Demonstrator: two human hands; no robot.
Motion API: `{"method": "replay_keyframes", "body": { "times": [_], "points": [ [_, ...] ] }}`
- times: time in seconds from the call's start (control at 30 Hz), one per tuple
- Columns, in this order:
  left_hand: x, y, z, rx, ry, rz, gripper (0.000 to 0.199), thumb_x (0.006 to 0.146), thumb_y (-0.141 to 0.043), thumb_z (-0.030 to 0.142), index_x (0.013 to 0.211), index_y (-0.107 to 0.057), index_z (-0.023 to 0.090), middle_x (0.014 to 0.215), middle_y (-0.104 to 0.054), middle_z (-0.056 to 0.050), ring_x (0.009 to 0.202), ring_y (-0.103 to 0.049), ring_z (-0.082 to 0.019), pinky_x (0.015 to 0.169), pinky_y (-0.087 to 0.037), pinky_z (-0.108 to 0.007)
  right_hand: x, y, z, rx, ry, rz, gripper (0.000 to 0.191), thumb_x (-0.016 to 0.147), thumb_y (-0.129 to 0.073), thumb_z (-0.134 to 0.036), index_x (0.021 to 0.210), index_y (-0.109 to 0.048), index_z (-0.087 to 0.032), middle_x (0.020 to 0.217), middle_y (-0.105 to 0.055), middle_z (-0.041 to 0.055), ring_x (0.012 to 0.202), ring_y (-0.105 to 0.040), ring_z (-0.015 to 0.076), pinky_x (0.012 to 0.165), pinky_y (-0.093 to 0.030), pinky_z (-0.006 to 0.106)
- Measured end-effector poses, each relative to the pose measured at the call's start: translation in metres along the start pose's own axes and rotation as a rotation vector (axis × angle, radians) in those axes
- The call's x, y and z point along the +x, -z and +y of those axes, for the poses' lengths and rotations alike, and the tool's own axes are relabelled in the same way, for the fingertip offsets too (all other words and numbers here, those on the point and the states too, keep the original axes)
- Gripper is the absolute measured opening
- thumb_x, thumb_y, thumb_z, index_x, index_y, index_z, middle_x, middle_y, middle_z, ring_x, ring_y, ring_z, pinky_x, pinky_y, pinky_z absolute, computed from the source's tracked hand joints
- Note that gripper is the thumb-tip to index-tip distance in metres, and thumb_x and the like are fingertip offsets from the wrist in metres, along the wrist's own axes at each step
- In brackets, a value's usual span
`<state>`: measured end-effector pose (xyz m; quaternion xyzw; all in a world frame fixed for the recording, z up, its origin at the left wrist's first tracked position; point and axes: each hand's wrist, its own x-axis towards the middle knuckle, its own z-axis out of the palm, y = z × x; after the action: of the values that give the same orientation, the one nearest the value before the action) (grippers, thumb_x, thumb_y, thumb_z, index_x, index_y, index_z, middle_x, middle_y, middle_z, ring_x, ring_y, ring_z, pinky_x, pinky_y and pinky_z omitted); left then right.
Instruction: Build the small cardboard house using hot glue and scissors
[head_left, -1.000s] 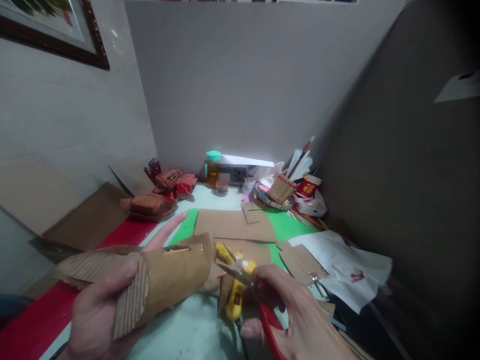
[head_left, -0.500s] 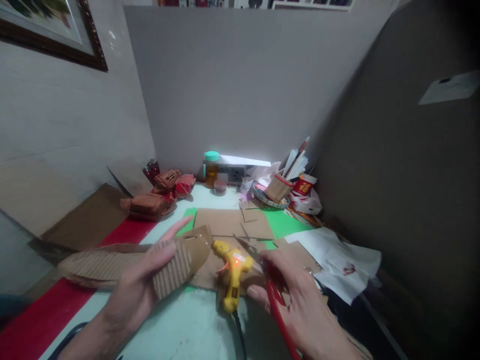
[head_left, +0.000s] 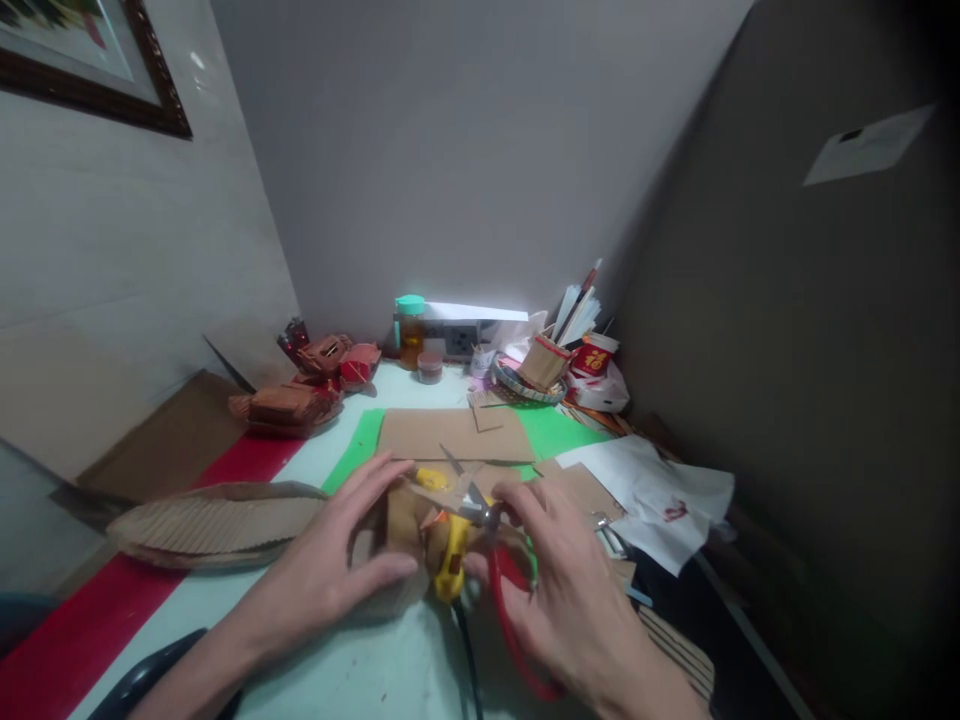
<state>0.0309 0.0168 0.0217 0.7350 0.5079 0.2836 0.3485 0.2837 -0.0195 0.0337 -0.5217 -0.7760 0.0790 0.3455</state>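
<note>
My left hand (head_left: 337, 545) grips a brown cardboard piece (head_left: 405, 525), fingers at its far edge and thumb at the near one. In my right hand (head_left: 570, 590) is a pair of scissors with red handles (head_left: 504, 610). The blades are spread and point left, close to the cardboard; whether they touch it I cannot tell. Partly hidden behind the blades lies a yellow glue gun (head_left: 452, 555), its black cord running toward me. A long ribbed cardboard shape (head_left: 217, 525) rests left of my left hand.
Flat cardboard sheets (head_left: 427, 432) lie on a green mat (head_left: 559, 432). White paper (head_left: 652, 490) is at the right. Along the back stand a green-lidded jar (head_left: 410, 335), a pencil holder (head_left: 544, 362) and a red cup (head_left: 596, 355). Reddish-brown crafted pieces (head_left: 289, 405) sit at the left.
My left hand has turned the cardboard piece and brought it right, over the glue gun. The scissors have moved left toward it, blades apart. The view has shifted slightly.
</note>
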Motion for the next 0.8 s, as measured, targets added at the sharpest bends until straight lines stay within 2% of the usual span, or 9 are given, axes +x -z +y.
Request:
{"method": "replay_keyframes", "body": {
  "times": [0.13, 0.23, 0.37, 0.47, 0.57, 0.7, 0.8],
  "points": [
    [-0.007, 0.009, 0.004, -0.061, -0.081, 0.056, 0.06, 0.09, -0.063, 0.054, 0.146, -0.044, 0.044, 0.165, -0.032, -0.001, 0.154, -0.023, -0.033, 0.126, -0.017, -0.055, 0.001, -0.004, 0.004, -0.113, 0.106, 0.09, 0.031, 0.081, -0.058, -0.015, 0.112, -0.06, -0.014, 0.097, -0.055, 0.012, 0.091, -0.051, 0.0305, 0.076, -0.05, 0.046],
    [-0.01, 0.007, 0.008, -0.077, -0.179, 0.132, 0.046, 0.091, -0.064, 0.048, 0.135, -0.05, 0.045, 0.154, -0.045, 0.0, 0.148, -0.033, -0.032, 0.121, -0.027, -0.05, 0.001, -0.006, 0.005, -0.23, 0.172, 0.117, 0.038, 0.078, -0.055, -0.014, 0.114, -0.063, -0.008, 0.096, -0.054, 0.0152, 0.09, -0.048, 0.0325, 0.077, -0.048, 0.051],
    [-0.011, -0.006, 0.019, 0.134, -0.401, 0.302, 0.037, 0.088, -0.073, 0.037, 0.121, -0.055, 0.033, 0.128, -0.057, -0.003, 0.131, -0.046, -0.025, 0.11, -0.035, -0.035, -0.001, -0.01, 0.002, -0.365, 0.245, 0.115, 0.04, 0.082, -0.056, -0.016, 0.12, -0.064, -0.006, 0.097, -0.054, 0.017, 0.088, -0.046, 0.0334, 0.075, -0.047, 0.05],
    [-0.01, -0.012, 0.028, 0.221, -0.554, 0.362, 0.025, 0.089, -0.073, 0.025, 0.109, -0.058, 0.025, 0.109, -0.058, -0.003, 0.114, -0.051, -0.021, 0.1, -0.04, -0.03, -0.003, -0.013, -0.003, -0.424, 0.297, 0.122, 0.042, 0.082, -0.055, -0.016, 0.122, -0.064, -0.004, 0.097, -0.054, 0.0182, 0.088, -0.045, 0.034, 0.074, -0.046, 0.049],
    [-0.008, -0.012, 0.03, 0.23, -0.605, 0.382, 0.016, 0.089, -0.071, 0.016, 0.098, -0.06, 0.023, 0.1, -0.058, -0.003, 0.104, -0.053, -0.019, 0.092, -0.044, -0.029, -0.003, -0.014, -0.006, -0.453, 0.33, 0.134, 0.043, 0.081, -0.054, -0.015, 0.121, -0.064, -0.002, 0.095, -0.053, 0.0191, 0.087, -0.044, 0.034, 0.071, -0.046, 0.048],
    [-0.008, -0.011, 0.025, 0.281, -0.666, 0.415, 0.018, 0.091, -0.064, 0.005, 0.097, -0.06, 0.021, 0.093, -0.057, -0.003, 0.097, -0.053, -0.019, 0.086, -0.046, -0.031, -0.004, -0.014, -0.005, -0.461, 0.349, 0.136, 0.044, 0.082, -0.053, -0.015, 0.123, -0.064, -0.001, 0.093, -0.054, 0.0187, 0.084, -0.043, 0.0329, 0.07, -0.045, 0.047],
    [-0.007, -0.011, 0.021, 0.329, -0.686, 0.385, 0.02, 0.091, -0.061, 0.002, 0.099, -0.06, 0.02, 0.091, -0.06, -0.004, 0.091, -0.053, -0.02, 0.084, -0.045, -0.036, -0.004, -0.014, -0.003, -0.446, 0.328, 0.116, 0.043, 0.083, -0.053, -0.015, 0.122, -0.065, -0.002, 0.093, -0.054, 0.0183, 0.084, -0.044, 0.0327, 0.07, -0.046, 0.047]
  ]
}}
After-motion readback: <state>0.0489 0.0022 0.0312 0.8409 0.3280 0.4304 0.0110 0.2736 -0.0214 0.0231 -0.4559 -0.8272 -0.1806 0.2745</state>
